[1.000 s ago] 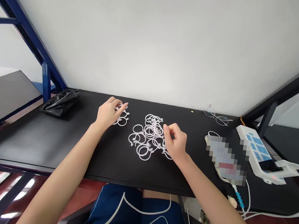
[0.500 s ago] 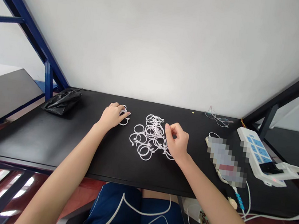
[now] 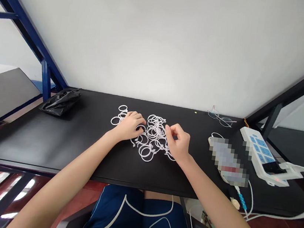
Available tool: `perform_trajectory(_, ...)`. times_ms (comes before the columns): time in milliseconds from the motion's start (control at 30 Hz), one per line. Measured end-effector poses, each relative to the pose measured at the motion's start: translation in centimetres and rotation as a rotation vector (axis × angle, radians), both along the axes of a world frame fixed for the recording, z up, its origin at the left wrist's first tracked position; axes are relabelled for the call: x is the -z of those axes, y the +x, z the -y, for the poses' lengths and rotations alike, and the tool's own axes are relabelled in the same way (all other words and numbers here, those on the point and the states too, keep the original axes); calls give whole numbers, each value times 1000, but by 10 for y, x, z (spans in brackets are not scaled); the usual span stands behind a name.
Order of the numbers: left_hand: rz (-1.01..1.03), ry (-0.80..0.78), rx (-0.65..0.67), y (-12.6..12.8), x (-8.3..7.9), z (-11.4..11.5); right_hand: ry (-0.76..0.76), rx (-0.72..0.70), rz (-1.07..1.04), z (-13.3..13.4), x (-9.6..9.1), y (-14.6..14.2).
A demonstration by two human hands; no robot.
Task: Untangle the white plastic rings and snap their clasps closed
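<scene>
A loose pile of thin white rings (image 3: 147,152), each with a small hook-like clasp, lies near the middle of the black table. My left hand (image 3: 130,127) is over the pile's left edge, palm down, thumb and fingers apart and touching or just above some rings. A smaller group of white rings (image 3: 123,108) lies beyond it on the left, partly covered by that hand. At the pile's right edge is my right hand (image 3: 179,142), its fingers curled in and the thumb near the index finger. Whether it holds anything is hidden.
A black plastic bag (image 3: 61,102) sits at the far left. Eyeglasses (image 3: 225,121) lie near the wall at the right. Closer in are a blurred-out phone (image 3: 227,159) on a charging cable and a white power strip (image 3: 260,152) with plugs and cords.
My left hand has moved right, from the small group of rings to the main pile, leaving several rings in view on the left. The right hand keeps about the same pose.
</scene>
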State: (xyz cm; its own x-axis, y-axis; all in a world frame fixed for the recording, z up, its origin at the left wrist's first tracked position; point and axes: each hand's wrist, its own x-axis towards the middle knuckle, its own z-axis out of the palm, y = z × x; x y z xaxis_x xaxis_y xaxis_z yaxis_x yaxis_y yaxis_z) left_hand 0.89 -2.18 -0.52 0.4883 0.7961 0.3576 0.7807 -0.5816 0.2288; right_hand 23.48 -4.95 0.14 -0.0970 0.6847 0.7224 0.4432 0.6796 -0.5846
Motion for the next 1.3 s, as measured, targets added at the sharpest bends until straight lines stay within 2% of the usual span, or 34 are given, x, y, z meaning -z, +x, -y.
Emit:
perform_trajectory(133,-9,-56,10,0,6,-3,1,-9,3,0,-1,0)
perform_trajectory(300,16,-74,27,-2,7,-5,-3,-23,10,1,-1,-1)
perform_trajectory(533,131,-16,7,0,3,-1,-14,-34,5,1,-1,-1)
perform_trajectory(633,234,-2,7,1,-1,1,-15,-35,10,1,-1,-1)
perform_trajectory(767,494,-39,-9,6,-4,2,-8,-43,13,2,-2,-1)
perform_trajectory(867,709,-201,-38,10,-6,1,-12,-39,20,2,-2,-1)
perform_trajectory(1067,1274,-854,52,11,-8,-1,-87,-107,33,0,0,-2)
perform_trajectory(1167,1380,-974,92,11,-8,0,-81,-193,73,0,2,-3)
perform_trajectory(1300,1408,-1058,134,11,-8,1,-46,-260,114,-2,5,-3)
